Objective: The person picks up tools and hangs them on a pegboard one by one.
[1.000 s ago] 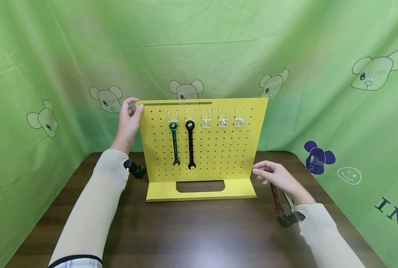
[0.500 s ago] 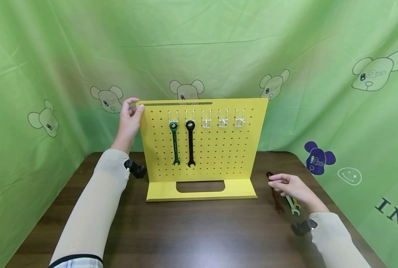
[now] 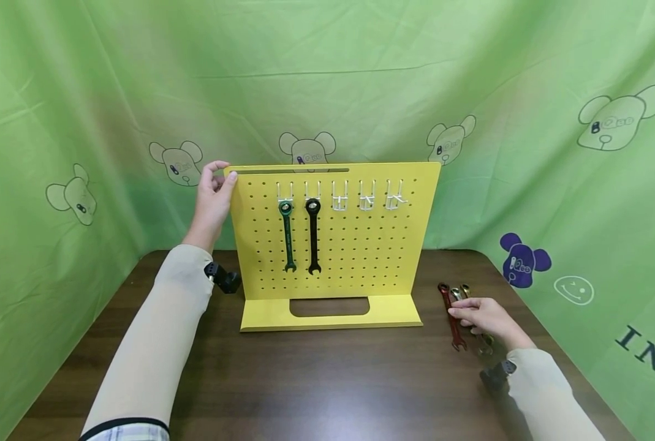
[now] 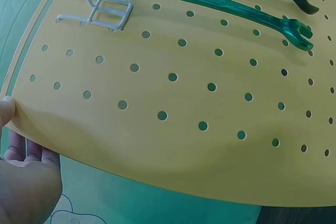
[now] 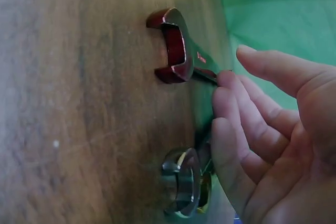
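My left hand (image 3: 212, 202) grips the upper left corner of the yellow pegboard (image 3: 360, 260), thumb in front and fingers behind. A green wrench (image 3: 288, 239) and a black wrench (image 3: 313, 242) hang upright from white hooks on it. To the right, a red wrench (image 3: 455, 331) lies on the table beside a silver wrench (image 3: 456, 292) and a gold-coloured wrench (image 3: 465, 289). My right hand (image 3: 487, 320) is over these, its fingertips at the red wrench's shaft. In the right wrist view, the thumb stands apart from the fingers; the silver and gold-coloured wrenches are partly hidden.
Three bare white hooks, a left one (image 3: 340, 202), a middle one (image 3: 366, 201) and a right one (image 3: 394, 199), project from the board. The board's foot rests on the brown wooden table (image 3: 316, 386). Green printed cloth (image 3: 382, 73) surrounds the table at the back and sides.
My right hand has moved from beside the board's lower right edge, rightward and down to the loose wrenches. My left hand keeps its place on the board.
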### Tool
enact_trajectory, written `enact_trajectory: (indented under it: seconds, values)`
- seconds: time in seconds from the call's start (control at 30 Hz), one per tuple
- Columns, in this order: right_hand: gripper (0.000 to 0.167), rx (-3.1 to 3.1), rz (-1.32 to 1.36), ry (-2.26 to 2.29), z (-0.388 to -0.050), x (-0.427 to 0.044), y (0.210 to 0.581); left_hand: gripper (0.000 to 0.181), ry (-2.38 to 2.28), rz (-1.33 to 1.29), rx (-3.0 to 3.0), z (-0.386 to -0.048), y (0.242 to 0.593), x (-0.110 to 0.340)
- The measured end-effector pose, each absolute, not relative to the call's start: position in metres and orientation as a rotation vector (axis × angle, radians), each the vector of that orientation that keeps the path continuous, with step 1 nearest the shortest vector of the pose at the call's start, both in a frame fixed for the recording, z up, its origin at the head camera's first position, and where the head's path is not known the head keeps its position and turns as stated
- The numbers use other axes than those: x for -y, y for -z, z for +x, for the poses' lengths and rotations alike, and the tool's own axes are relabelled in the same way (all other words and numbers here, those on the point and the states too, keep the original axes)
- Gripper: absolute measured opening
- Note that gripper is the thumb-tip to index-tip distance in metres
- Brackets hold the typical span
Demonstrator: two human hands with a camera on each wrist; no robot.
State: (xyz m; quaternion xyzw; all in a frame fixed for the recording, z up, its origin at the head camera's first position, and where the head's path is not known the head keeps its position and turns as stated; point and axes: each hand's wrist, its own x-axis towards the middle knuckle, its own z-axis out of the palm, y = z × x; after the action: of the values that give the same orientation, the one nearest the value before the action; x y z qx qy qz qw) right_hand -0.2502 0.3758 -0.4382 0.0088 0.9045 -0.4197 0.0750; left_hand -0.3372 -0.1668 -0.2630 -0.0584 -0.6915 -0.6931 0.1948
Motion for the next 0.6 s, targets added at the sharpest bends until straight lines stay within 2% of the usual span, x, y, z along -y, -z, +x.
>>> enact_trajectory:
  seconds: [0.6]
  values:
    - [0.045,-2.843,0.221,1.131,-0.2515,-0.3695,0.4458,0.032,1.93,-0.124,1.97,-0.3353,0.2598,0.1659]
